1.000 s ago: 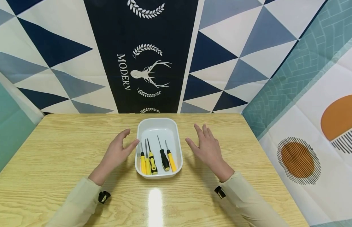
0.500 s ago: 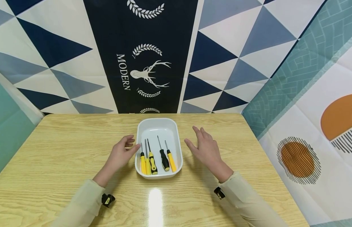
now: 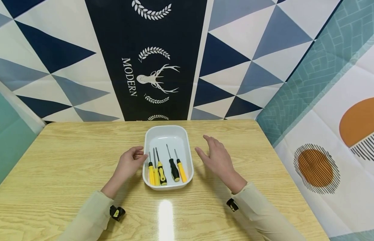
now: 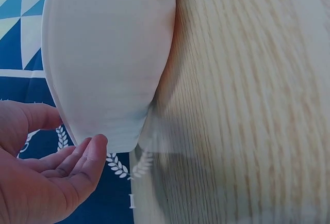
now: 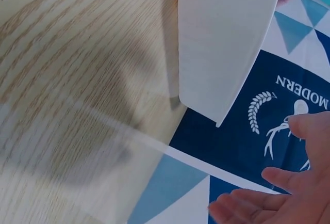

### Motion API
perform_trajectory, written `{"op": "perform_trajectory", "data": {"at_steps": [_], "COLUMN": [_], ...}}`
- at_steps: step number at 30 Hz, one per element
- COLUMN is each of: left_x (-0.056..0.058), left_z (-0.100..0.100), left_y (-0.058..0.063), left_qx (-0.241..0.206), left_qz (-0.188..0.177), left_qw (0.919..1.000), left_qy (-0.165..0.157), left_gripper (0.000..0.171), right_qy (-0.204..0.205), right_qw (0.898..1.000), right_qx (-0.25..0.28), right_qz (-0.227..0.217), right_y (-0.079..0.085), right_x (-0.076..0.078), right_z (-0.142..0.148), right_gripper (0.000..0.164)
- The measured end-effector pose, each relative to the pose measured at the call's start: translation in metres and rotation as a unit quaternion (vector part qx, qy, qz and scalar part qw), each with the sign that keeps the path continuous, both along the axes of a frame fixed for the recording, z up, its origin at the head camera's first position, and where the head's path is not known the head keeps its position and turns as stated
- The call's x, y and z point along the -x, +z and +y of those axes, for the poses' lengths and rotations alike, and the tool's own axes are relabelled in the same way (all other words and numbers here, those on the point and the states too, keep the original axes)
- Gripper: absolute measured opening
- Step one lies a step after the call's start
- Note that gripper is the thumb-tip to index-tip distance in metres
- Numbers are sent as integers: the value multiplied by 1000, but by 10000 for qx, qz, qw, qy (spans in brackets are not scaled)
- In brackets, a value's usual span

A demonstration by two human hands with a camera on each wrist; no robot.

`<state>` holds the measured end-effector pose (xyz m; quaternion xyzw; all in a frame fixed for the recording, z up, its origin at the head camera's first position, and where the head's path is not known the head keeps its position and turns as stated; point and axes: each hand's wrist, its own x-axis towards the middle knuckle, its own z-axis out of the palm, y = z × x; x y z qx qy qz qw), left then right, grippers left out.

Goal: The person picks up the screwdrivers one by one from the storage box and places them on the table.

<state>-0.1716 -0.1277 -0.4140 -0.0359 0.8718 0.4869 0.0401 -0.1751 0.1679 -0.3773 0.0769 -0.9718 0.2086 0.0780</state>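
A white rectangular tray [image 3: 168,188] sits mid-table in the head view. Inside lie several screwdrivers: a yellow one [image 3: 151,174], a slimmer yellow one [image 3: 156,175], a yellow-and-black one [image 3: 162,174], a black one [image 3: 174,170] and an orange-yellow one [image 3: 182,170]. My left hand [image 3: 128,164] is at the tray's left side, thumb tip right at the rim, other fingers loosely bent beside the outer wall. To the right, apart from the tray, my right hand [image 3: 218,160] hovers with fingers spread and relaxed, holding nothing.
The wooden table [image 3: 69,160] ends at a patterned wall cloth [image 3: 163,60] behind the tray. More cloth panels [image 3: 340,140] hang along the right. Each wrist wears a black band-like device, left [image 3: 117,212] and right [image 3: 232,205].
My left hand has moved right and slightly nearer to the tray, its fingers bending more. My right hand has shifted a little left. The tray and screwdrivers stay in place.
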Motion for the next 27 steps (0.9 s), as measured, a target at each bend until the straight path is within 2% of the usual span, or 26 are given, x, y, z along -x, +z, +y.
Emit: {"op": "perform_trajectory", "data": {"at_steps": [7,17,27], "left_x": [1,1,3], "left_z": [1,1,2], "left_y": [-2,-2,-1], "left_qx": [-13,-108,-427], "left_qz": [-14,-113,-210], "left_qw": [9999,9997,9986], "left_qy": [114,202,251], "left_gripper": [44,42,41], "right_qy": [81,94,83], "right_qw": [9982,9966,9954], "right_qx": [595,823,959], "right_qz": [-27,-9,-16], "right_y": [3,1,-2], "right_x": [0,0,1], "right_z": [1,3,4], "right_gripper": [57,51,48]}}
